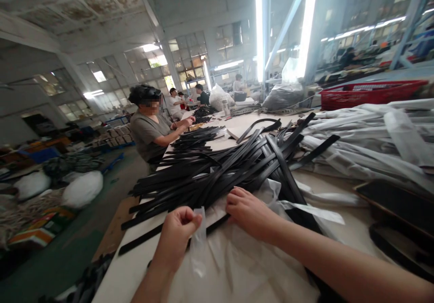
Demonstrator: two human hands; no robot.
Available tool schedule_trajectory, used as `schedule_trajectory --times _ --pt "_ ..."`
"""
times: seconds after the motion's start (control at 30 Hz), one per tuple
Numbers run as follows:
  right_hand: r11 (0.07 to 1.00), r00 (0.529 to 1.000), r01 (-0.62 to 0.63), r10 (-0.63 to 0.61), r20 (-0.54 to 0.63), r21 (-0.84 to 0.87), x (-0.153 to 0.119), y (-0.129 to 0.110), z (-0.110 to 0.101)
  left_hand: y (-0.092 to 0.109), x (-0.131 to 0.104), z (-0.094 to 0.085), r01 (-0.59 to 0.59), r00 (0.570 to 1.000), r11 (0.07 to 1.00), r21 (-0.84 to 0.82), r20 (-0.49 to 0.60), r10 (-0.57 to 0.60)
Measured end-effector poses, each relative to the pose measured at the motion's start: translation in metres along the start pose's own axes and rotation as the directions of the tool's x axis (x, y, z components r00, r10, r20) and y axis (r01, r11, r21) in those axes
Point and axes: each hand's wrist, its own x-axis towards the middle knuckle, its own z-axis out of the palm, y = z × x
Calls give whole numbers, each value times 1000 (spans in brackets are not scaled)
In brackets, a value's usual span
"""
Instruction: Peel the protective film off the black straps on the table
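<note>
My left hand [179, 233] is closed, with thumb and finger pinching a clear plastic sleeve [199, 253] that hangs down over the table. My right hand [249, 213] has its fingers curled over a black belt strap [217, 224], part of which shows between the two hands. The grip of the fingertips is partly hidden. Just beyond both hands lies a heap of black belt straps [217, 176], spread across the table in overlapping layers. Thin clear plastic lies on the table beneath and beside my right forearm.
White-wrapped strips [369, 144] are piled on the right, with a red crate [373, 94] behind them. A dark object [396, 208] sits at the right edge. A co-worker [151, 126] stands at the table's left side, handling something small. Filled white bags [83, 189] lie on the floor.
</note>
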Motion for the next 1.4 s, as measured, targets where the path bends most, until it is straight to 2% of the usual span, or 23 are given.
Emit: schedule_trajectory --times 0.1,0.17,0.27,0.37,0.47,0.6,0.67,0.77,0.87,0.93,1.07,1.17,1.23,1.33,1.4 --pt "999 999 -37 36 -27 -32 -2 6 -9 10 5 -17 -41 996 998 -56 -85 36" --pt "987 990 -136 133 -40 -80 -4 12 -18 18 8 -32 -69 990 991 -115 -133 53" --pt "938 940 -332 319 -124 -98 -10 27 -33 27 11 -50 -68 991 973 -222 -124 41" --pt "914 882 -406 392 -260 1 -13 38 -43 28 12 -52 -107 989 960 -257 -126 77" --pt "927 886 -366 375 -274 86 -13 36 -44 24 11 -40 -150 988 943 -296 -69 136" --pt "970 967 -216 228 -110 115 -13 21 -41 14 11 -25 -116 986 905 -409 62 154" --pt "979 987 -145 154 -51 140 -13 15 -39 9 13 -24 -65 995 897 -437 39 92" --pt "978 991 -115 125 -43 173 -13 10 -38 3 17 -28 -7 999 882 -471 -42 -14" --pt "974 993 -99 111 -49 203 -13 9 -39 3 20 -32 -17 998 864 -503 -65 -19" --pt "973 997 -78 81 -2 215 -14 9 -40 6 20 -34 -56 997 855 -515 -77 18" --pt "978 987 -124 103 125 167 -15 11 -39 9 18 -32 -187 982 903 -388 -102 159" --pt "967 965 -217 192 180 131 -15 8 -34 11 12 -21 -193 981 940 -282 -62 183" --pt "951 951 -264 229 207 160 -14 -1 -31 11 4 -9 -196 980 965 -173 2 199" --pt "917 952 -290 247 181 273 -13 -20 -26 11 -10 11 -240 964 971 12 120 237" --pt "897 960 -280 252 126 342 -12 -31 -25 11 -17 19 -267 951 961 70 182 251"
